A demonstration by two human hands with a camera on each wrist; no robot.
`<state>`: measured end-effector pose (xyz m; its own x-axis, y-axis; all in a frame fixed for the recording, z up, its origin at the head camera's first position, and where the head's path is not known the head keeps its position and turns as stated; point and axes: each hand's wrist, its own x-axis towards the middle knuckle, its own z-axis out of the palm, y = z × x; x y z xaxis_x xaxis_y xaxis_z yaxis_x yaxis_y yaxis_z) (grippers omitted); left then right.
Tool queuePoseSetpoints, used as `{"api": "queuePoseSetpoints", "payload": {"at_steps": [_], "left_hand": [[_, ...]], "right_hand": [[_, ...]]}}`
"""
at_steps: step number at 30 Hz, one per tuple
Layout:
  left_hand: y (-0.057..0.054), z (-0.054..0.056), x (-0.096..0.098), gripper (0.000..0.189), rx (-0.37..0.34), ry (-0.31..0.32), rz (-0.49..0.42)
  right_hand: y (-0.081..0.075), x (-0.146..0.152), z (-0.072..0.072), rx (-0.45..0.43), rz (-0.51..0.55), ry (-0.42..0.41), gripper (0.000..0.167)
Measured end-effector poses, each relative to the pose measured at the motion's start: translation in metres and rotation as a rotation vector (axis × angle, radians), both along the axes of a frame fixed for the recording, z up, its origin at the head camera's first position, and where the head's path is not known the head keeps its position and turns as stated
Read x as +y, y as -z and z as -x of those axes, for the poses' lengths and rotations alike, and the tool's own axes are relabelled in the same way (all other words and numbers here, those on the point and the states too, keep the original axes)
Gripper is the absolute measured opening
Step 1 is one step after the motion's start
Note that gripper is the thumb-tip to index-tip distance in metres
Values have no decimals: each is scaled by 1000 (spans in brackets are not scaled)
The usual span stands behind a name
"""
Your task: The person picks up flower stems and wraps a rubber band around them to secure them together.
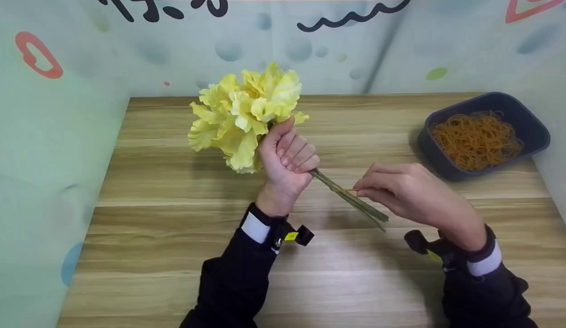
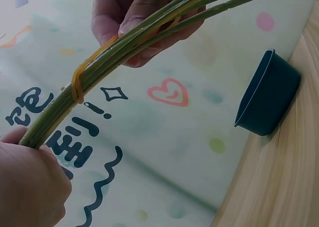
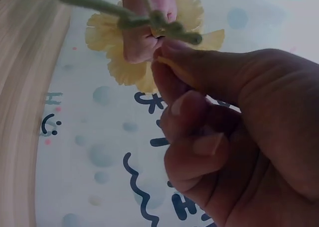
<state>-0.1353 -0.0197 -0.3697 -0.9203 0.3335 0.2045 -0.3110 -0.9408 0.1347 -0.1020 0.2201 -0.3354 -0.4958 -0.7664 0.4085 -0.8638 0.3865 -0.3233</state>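
A bunch of yellow artificial flowers [image 1: 246, 114] is gripped just below the blooms by my left hand [image 1: 290, 159]. Its green stems [image 1: 351, 198] slant out below that fist, down to the right. Around the stems loops a rubber band [image 2: 77, 85], stretched toward my right hand [image 1: 403, 189], whose thumb and index finger pinch its end. In the right wrist view the cut stem ends [image 3: 159, 23] point toward the camera, with the band's end [image 3: 167, 62] between the fingertips.
A dark blue plastic tub [image 1: 451, 171] holding many loose rubber bands [image 1: 476, 141] stands at the table's back right. The wood-grain table [image 1: 151, 246] is bordered by printed pale walls [image 1: 182, 59] at the back and sides.
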Motion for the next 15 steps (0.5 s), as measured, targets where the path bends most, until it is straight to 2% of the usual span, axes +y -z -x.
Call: {"api": "queuePoseSetpoints", "payload": {"at_steps": [2, 8, 15], "left_hand": [[1, 0, 1, 48, 5, -2, 2], [4, -1, 5, 50, 23, 14, 26], [2, -1, -1, 48, 20, -34, 20]], "right_hand": [[-2, 2, -1, -2, -3, -4, 5], [-5, 6, -2, -59, 23, -64, 13], [-10, 9, -8, -75, 21, -64, 5]]}}
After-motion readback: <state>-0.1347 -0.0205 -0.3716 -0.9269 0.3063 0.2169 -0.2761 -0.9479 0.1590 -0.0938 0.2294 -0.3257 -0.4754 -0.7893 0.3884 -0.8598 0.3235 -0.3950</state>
